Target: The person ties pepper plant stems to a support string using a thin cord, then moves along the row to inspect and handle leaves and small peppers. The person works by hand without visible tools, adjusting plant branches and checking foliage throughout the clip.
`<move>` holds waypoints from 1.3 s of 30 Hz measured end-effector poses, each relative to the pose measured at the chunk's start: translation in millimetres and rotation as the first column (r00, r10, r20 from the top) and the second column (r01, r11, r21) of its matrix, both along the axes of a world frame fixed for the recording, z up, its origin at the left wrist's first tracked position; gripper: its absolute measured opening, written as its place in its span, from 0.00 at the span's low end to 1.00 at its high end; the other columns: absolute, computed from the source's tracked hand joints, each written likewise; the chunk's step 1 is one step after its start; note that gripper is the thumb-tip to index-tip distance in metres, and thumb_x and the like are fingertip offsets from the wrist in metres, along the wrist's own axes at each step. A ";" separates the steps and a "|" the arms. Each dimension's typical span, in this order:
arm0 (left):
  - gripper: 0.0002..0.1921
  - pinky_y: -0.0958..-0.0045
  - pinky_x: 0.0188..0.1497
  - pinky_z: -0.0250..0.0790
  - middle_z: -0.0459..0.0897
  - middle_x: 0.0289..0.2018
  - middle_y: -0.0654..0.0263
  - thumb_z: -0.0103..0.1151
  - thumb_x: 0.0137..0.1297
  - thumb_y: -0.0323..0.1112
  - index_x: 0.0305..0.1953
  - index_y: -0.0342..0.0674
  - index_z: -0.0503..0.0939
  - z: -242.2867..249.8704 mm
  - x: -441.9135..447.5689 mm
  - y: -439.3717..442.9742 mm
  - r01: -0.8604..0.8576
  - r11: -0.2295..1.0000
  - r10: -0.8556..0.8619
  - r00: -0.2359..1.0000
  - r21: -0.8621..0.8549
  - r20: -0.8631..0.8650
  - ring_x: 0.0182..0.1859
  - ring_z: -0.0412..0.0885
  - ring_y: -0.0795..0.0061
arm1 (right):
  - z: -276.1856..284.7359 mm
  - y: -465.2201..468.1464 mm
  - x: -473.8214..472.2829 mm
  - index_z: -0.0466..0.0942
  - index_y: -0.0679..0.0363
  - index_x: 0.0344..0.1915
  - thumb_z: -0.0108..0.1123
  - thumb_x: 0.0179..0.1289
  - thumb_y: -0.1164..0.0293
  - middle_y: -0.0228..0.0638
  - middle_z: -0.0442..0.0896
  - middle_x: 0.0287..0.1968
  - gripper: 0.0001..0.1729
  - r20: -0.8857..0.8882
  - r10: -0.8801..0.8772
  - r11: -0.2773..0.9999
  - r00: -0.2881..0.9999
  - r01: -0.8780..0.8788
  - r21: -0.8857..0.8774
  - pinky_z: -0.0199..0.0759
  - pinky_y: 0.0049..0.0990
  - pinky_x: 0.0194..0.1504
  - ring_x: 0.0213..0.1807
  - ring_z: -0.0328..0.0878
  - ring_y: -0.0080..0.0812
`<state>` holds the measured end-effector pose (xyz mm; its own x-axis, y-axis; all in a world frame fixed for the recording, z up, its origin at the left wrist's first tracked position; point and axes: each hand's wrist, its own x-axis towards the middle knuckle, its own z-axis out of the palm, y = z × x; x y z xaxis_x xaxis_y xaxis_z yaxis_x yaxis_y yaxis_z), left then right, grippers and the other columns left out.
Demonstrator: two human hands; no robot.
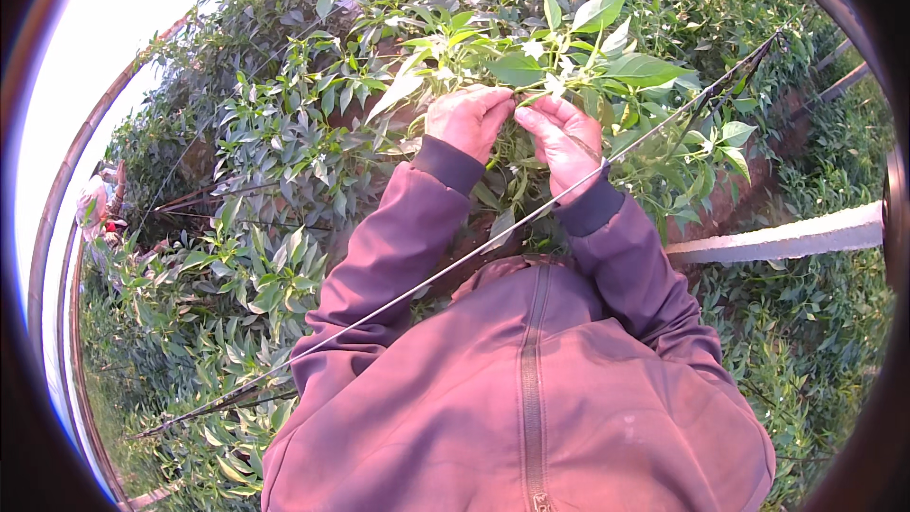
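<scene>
Both my hands meet in front of me at a leafy pepper plant (643, 70) with white flowers. The fingers of my left hand (470, 117) are pinched on a thin green stem, close beside my right hand. My right hand (563, 139) pinches the same spot, where a slim green piece (533, 99), a stem or small pod, shows between the fingertips. A white flower (532, 49) stands just above the fingers, and broad leaves spread above and to the right. What lies inside the fingers is mostly hidden.
A taut cord (426, 283) runs diagonally in front of my body and past my right wrist. A pale post or beam (782, 233) stands at the right. Dense plants surround me. Curved poles (67, 149) rise at the left, near what may be another person (92, 208).
</scene>
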<state>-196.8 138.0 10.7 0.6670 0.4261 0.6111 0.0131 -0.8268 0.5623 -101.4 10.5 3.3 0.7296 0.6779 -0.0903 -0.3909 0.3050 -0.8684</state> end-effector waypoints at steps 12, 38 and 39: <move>0.08 0.65 0.42 0.79 0.89 0.35 0.57 0.63 0.67 0.29 0.44 0.39 0.88 -3.9 18.9 -28.0 0.086 0.996 -0.086 0.996 -0.025 0.021 0.38 0.88 0.58 | 9.1 -51.4 -4.9 0.86 0.63 0.49 0.70 0.65 0.77 0.22 0.84 0.34 0.12 -0.019 0.147 0.986 0.989 -0.148 -0.071 0.58 0.15 0.24 0.24 0.68 0.11; 0.08 0.61 0.37 0.76 0.86 0.31 0.60 0.65 0.66 0.35 0.43 0.43 0.87 -10.5 14.1 -23.5 0.013 1.000 -0.014 0.995 0.018 0.096 0.35 0.86 0.58 | -3.1 -16.0 -5.5 0.86 0.71 0.44 0.71 0.62 0.84 0.40 0.88 0.42 0.09 0.853 -0.389 0.868 0.349 0.448 0.213 0.76 0.22 0.38 0.39 0.83 0.25; 0.08 0.61 0.37 0.76 0.86 0.31 0.60 0.65 0.66 0.35 0.43 0.43 0.87 -10.0 12.7 -23.4 0.013 1.000 -0.014 0.996 0.012 0.083 0.35 0.86 0.58 | -4.4 -14.4 -5.2 0.86 0.71 0.43 0.72 0.62 0.84 0.41 0.89 0.42 0.10 0.849 -0.394 0.874 0.353 0.428 0.228 0.77 0.22 0.38 0.39 0.84 0.25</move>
